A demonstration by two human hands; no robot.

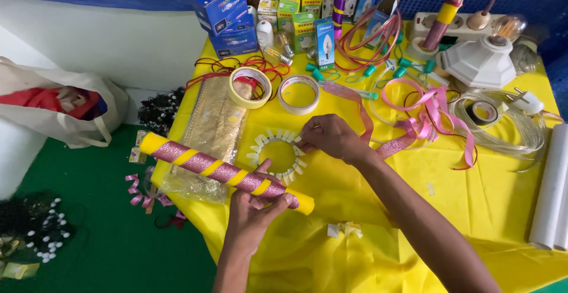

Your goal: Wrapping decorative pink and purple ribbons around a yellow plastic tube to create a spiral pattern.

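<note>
One striped tube, one paper ring, two tape rolls on our yellow table.

Our left hand [251, 207] is closed around the yellow tube [222, 171] wound with pink glitter tape, gripping near its right end while the rest slants up to the left. Our right hand [331, 136] pinches the tabbed ring [278, 157] at its upper right edge, just above the tube. Two tape rolls [299, 95] lie beyond, with boxed bulbs [303, 29] behind; a pink ribbon [429, 121] trails to the right.
</note>
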